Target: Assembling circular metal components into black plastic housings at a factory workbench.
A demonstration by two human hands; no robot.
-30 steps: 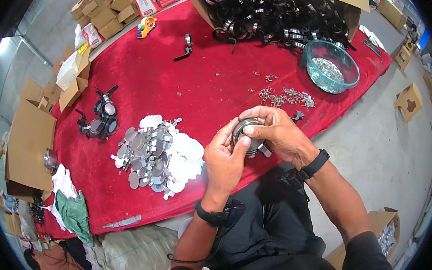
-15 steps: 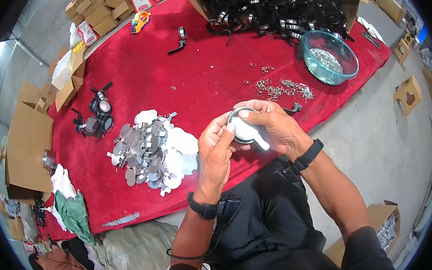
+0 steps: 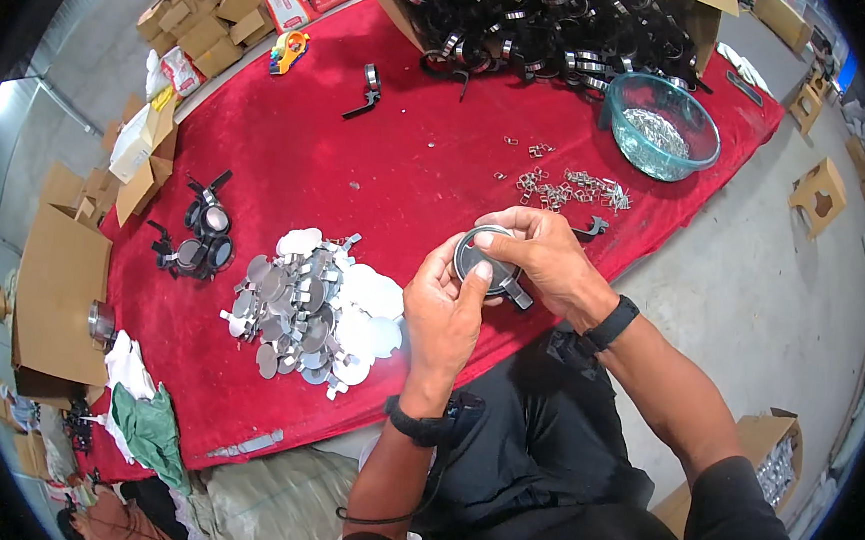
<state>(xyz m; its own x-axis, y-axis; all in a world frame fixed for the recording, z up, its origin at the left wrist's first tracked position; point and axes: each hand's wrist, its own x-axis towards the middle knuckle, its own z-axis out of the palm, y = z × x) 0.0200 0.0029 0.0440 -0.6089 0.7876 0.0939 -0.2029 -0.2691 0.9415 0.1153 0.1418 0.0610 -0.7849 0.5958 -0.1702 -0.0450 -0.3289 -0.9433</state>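
Observation:
Both of my hands hold a round grey metal disc (image 3: 466, 257) seated in a black ring, above the front edge of the red-covered table. A short metal tab (image 3: 518, 294) sticks out of its lower right side. My left hand (image 3: 447, 306) grips the left rim, its thumb on the disc's lower face. My right hand (image 3: 555, 262) closes round the upper right, with its thumb pressed on the disc near the top. The fingers beneath are mostly hidden. Left of my hands lies a heap of loose tabbed discs (image 3: 315, 297), some shining white.
Small metal clips (image 3: 564, 189) lie beyond my right hand, near a teal basin (image 3: 663, 131) of shiny parts. A large carton (image 3: 559, 38) of black ring pieces stands at the back. Several black assemblies (image 3: 200, 229) lie at left. Another black piece (image 3: 366, 95) lies farther back.
The disc has tilted in my hands: its face went from bright white glare to dark grey. Both thumbs still press on it, and my left hand has shifted slightly right.

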